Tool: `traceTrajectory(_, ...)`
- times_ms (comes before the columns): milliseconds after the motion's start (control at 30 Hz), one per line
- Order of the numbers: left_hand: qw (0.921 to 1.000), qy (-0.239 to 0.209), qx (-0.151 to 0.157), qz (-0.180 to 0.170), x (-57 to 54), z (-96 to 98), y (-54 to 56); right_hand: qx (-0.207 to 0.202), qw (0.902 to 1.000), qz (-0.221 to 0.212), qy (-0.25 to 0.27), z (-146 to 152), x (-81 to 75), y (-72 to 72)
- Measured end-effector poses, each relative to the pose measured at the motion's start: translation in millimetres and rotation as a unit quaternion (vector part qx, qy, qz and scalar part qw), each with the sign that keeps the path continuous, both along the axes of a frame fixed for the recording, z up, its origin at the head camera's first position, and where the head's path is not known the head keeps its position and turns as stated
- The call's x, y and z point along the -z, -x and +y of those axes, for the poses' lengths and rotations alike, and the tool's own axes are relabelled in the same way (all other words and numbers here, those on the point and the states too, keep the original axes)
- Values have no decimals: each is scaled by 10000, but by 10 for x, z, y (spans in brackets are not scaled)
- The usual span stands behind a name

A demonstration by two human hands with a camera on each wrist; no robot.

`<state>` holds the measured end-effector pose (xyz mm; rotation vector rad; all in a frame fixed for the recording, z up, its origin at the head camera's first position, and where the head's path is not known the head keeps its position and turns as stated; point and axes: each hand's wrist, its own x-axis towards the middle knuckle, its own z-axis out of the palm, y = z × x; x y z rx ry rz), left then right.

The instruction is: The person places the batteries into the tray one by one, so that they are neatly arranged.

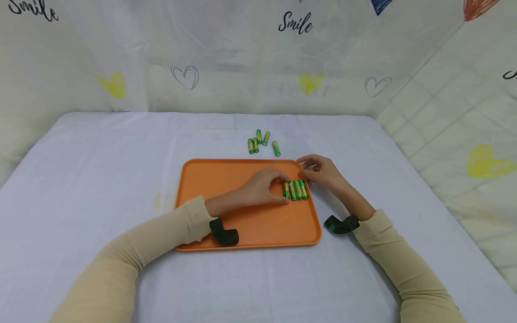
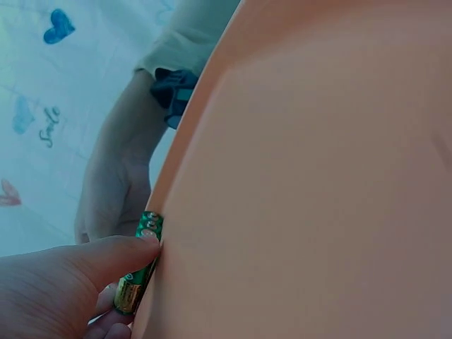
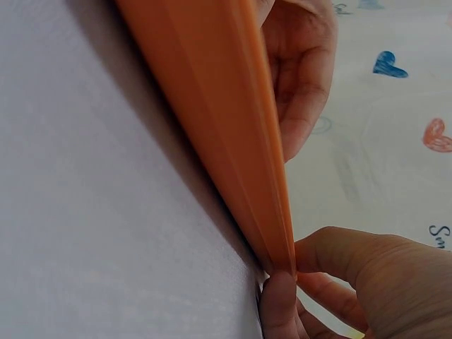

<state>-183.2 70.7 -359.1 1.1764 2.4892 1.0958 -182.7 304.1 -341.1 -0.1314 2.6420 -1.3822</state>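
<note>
Several green-and-yellow batteries lie side by side on the orange tray, along its right wall. My left hand is over the tray and holds the leftmost battery of the row; its thumb lies on the green battery in the left wrist view, with fingertips partly hidden behind. At the tray's far right corner my right hand grips the rim, its fingers on either side of the orange edge in the right wrist view.
Several loose batteries lie on the white tablecloth beyond the tray's far edge. A printed white backdrop rises behind the table and along its right side. Black wrist devices sit at both cuffs.
</note>
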Motion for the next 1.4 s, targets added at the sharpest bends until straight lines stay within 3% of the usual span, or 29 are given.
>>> traceTrajectory(700, 9995, 221, -231, 85, -6, 62, -34, -13, 10000, 84, 23, 17, 18, 10)
traceTrajectory(1400, 9981, 107, 334, -508, -48, -23, 63, -6, 10000, -42, 37, -4, 12, 19)
